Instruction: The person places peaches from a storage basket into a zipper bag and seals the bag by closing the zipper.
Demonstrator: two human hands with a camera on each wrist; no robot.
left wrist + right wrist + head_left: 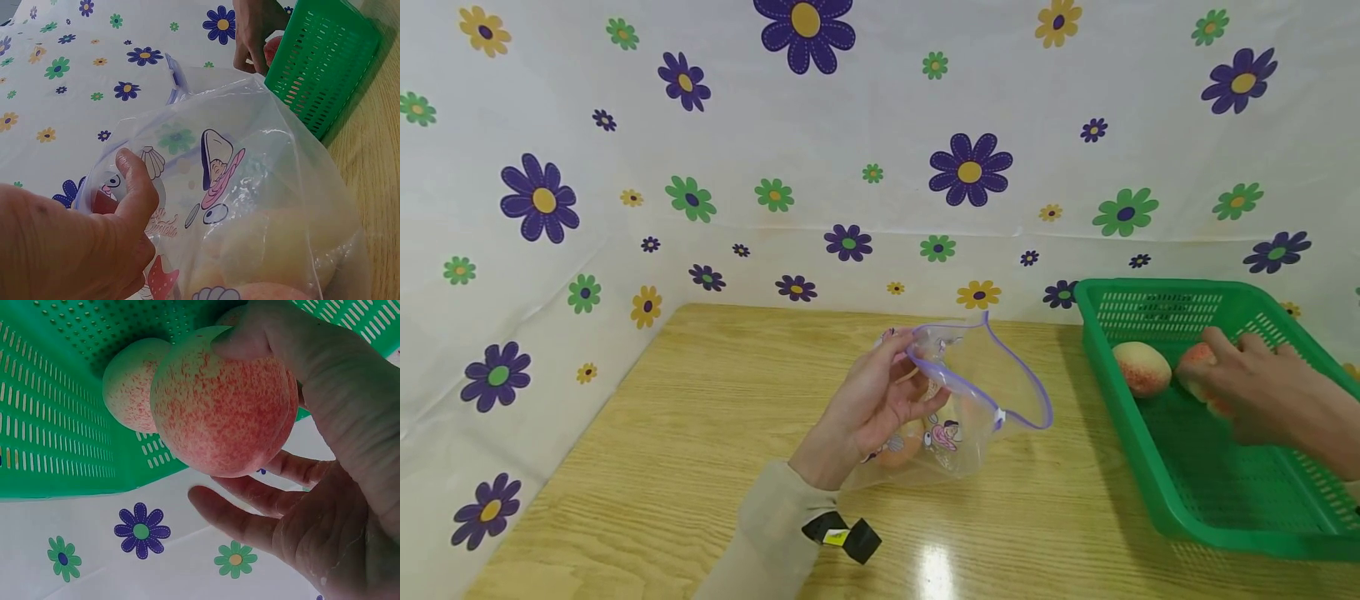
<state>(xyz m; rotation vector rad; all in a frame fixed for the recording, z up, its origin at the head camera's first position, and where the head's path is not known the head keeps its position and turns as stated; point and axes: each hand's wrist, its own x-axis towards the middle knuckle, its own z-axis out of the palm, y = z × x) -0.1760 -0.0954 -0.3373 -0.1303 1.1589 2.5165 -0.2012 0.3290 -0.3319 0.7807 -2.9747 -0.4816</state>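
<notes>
My left hand (872, 408) holds a clear zip bag (966, 450) by its purple-edged mouth, which gapes toward the right. Cartoon prints cover the bag's side. Through the plastic show a round orange-pink fruit (901, 446) and paler yellowish fruit (269, 247) low in the bag. Over at the right, my right hand (1273, 387) reaches inside a green basket (1120, 450) and grips a red-speckled peach (219, 406) between thumb and fingers. Another peach (1141, 369) sits by the basket's left wall. Part of a further round fruit (231, 315) peeks out behind the gripped one.
The basket stands on the right of a wooden table (700, 433), its slotted walls rising around the peaches. A white flower-print sheet (865, 117) hangs along the back and left sides. A black strap piece (842, 537) sits at my left wrist.
</notes>
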